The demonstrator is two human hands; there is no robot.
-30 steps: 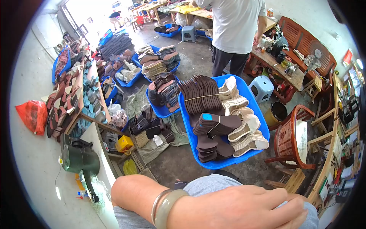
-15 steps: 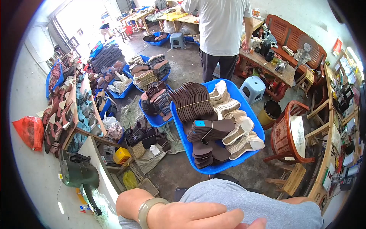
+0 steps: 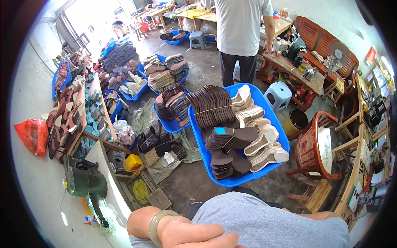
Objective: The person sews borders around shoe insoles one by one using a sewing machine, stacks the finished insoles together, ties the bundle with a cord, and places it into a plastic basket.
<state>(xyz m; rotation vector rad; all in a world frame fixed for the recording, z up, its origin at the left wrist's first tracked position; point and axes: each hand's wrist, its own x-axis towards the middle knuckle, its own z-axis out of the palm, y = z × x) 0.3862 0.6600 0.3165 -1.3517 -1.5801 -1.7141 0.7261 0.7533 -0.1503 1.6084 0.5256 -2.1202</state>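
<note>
My left hand (image 3: 192, 236) lies low in front of my grey shirt (image 3: 264, 219), with a pale bangle (image 3: 154, 227) round its wrist. Its visible fingers are stretched out with nothing seen in them; the frame's lower edge cuts off part of the hand. My right hand is out of view. Ahead of me is a blue tub (image 3: 264, 171) holding banded stacks of dark brown insoles (image 3: 213, 108) and cream insoles (image 3: 269, 136). A blue label (image 3: 220, 130) is on one brown stack. Neither the tub nor the insoles are touched by my left hand.
A person in a white shirt (image 3: 240, 29) stands beyond the tub. More blue tubs (image 3: 171, 126) of insoles crowd the left. To the right are a red wooden chair (image 3: 308, 144), a small stool (image 3: 316, 194) and a bucket (image 3: 289, 124). A green machine (image 3: 84, 182) sits at lower left.
My left hand has drawn back to the left and lower, and less of its fingers shows. The view has shifted slightly. The tub and its stacks keep their arrangement.
</note>
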